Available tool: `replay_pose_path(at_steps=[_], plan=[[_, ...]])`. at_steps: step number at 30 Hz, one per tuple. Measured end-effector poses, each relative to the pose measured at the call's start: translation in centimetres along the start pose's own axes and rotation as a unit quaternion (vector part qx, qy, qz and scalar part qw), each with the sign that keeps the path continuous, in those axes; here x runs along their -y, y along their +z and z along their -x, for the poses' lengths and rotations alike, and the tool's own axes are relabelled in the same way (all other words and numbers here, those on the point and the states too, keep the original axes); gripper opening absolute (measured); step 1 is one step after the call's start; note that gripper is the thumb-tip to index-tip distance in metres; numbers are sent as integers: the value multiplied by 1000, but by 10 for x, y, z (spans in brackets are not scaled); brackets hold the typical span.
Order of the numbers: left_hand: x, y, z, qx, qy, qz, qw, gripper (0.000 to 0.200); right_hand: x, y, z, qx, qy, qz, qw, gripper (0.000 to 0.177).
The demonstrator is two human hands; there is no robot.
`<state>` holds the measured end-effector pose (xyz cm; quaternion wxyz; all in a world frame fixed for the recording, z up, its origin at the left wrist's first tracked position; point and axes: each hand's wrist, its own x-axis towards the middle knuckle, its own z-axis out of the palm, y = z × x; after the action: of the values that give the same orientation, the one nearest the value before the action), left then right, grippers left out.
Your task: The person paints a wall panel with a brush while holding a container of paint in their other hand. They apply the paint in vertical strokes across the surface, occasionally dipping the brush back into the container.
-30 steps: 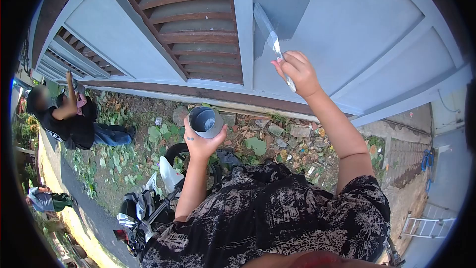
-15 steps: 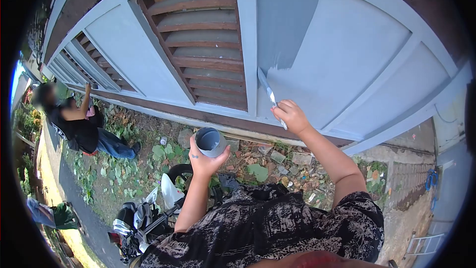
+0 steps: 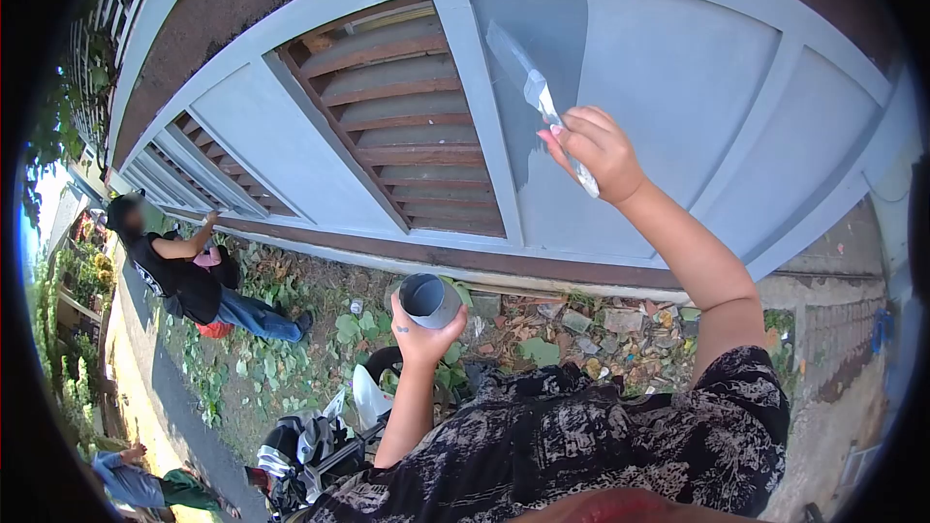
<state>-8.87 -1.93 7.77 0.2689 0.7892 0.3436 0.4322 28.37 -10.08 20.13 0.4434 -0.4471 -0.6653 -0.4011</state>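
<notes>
My right hand (image 3: 603, 150) is closed around the handle of a paintbrush (image 3: 535, 89). The bristle end lies against the darker grey paint patch (image 3: 557, 24) on the upper left of a pale wall panel (image 3: 668, 87); its tip blurs into the paint. Lower down, my left hand (image 3: 423, 334) wraps around a grey paint cup (image 3: 429, 298), held with its mouth tipped up toward me. Grey paint coats the inside of the cup, but its bottom is hidden.
Left of the panel is a brown louvred window (image 3: 397, 107). Rubble and leaves (image 3: 591, 329) cover the ground below. A motorbike (image 3: 320, 446) stands at lower left. Another person (image 3: 189, 271) reaches to the wall farther left, and a second person (image 3: 155, 479) is at bottom left.
My right hand has moved up with the paintbrush, from the patch's lower edge to its upper part. The dark patch now extends lower along the left side. My view has shifted slightly.
</notes>
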Motion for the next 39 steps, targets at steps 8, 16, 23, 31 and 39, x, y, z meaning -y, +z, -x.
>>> replay_pose_path(at_steps=[8, 16, 23, 31, 39], plan=[[-4, -7, 8, -22, 9, 8, 1000, 74, -26, -23, -49, 16, -15, 3, 1000, 29], [4, -12, 18, -23, -13, 7, 1000, 77, -35, -35, -83, 35, 3, -26, 999, 20], [5, -14, 20, -34, 8, -2, 999, 76, -32, -48, -105, 65, 14, -31, 997, 17], [5, -14, 21, -29, -10, -7, 999, 76, -35, -49, -102, 61, 183, -131, 972, 19], [4, -14, 24, -28, -33, 30, 999, 76, -26, -45, -100, 48, 166, -106, 979, 19]])
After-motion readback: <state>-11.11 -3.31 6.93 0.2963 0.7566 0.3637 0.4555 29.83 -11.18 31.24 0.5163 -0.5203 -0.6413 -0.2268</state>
